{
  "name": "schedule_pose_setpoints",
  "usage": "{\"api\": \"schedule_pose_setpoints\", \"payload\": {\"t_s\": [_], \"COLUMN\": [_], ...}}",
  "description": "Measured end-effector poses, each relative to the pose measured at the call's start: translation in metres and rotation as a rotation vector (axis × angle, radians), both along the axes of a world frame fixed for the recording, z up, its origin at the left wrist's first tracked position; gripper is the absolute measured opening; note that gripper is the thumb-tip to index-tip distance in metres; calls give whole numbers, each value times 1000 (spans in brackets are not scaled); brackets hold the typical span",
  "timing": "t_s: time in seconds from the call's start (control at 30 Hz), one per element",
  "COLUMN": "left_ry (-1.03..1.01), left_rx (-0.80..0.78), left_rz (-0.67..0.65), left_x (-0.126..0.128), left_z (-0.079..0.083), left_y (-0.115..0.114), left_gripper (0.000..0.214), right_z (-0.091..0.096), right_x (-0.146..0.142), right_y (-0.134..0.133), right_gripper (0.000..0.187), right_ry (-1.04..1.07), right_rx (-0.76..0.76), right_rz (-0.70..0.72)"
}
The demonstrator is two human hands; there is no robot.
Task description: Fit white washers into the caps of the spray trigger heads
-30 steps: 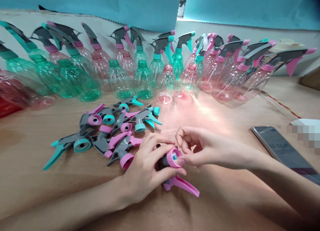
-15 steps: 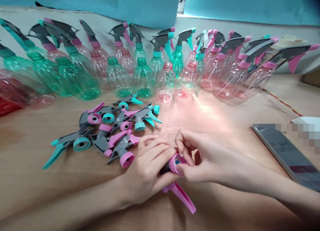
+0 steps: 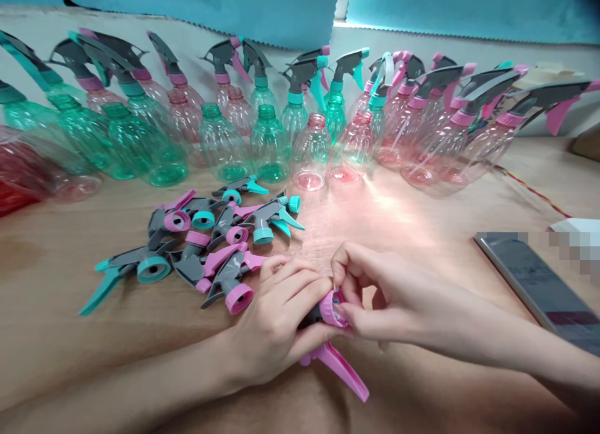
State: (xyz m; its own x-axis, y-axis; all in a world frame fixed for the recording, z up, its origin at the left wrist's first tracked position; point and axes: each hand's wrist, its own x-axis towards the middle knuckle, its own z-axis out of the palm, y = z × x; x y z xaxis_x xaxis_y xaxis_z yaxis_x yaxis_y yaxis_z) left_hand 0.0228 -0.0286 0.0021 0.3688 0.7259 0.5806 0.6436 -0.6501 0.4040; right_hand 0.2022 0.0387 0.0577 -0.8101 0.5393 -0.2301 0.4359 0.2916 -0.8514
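My left hand (image 3: pixel 276 321) is wrapped round a grey and pink trigger sprayer head (image 3: pixel 334 307), lying on its side low over the table. Its pink trigger points down and right, and the open mouth of its pink collar faces right. At that mouth, the thumb and fingers of my right hand (image 3: pixel 370 290) are closed in a pinch on the collar's rim. Whether they also hold a small part inside is hidden. Left of my hands lies a pile of loose trigger sprayer heads (image 3: pixel 227 276), some with pink collars and some with turquoise.
Clear-walled spray bottles (image 3: pixel 269 146) in green and pink stand along the back, some with sprayer heads fitted and some with bare necks. A phone (image 3: pixel 539 290) lies at the right, near a red and yellow cord (image 3: pixel 529 187). Blue cloth (image 3: pixel 210 15) hangs behind.
My right thumb and fingers have shifted slightly at the collar, and its mouth is turned a little more to the right. My left hand keeps its hold.
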Motion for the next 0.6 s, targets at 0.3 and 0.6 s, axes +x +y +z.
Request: {"api": "schedule_pose_setpoints", "payload": {"t_s": [0.3, 0.6], "left_ry": [-186, -153], "left_rx": [-201, -138], "left_rz": [30, 36], "left_x": [-3, -4], "left_z": [2, -2], "left_y": [4, 0], "left_gripper": [32, 39], "right_z": [4, 6], "right_x": [9, 2], "right_y": [-7, -18], "right_gripper": [13, 18], "right_ry": [9, 58], "right_rx": [452, 408], "right_rz": [-40, -14]}}
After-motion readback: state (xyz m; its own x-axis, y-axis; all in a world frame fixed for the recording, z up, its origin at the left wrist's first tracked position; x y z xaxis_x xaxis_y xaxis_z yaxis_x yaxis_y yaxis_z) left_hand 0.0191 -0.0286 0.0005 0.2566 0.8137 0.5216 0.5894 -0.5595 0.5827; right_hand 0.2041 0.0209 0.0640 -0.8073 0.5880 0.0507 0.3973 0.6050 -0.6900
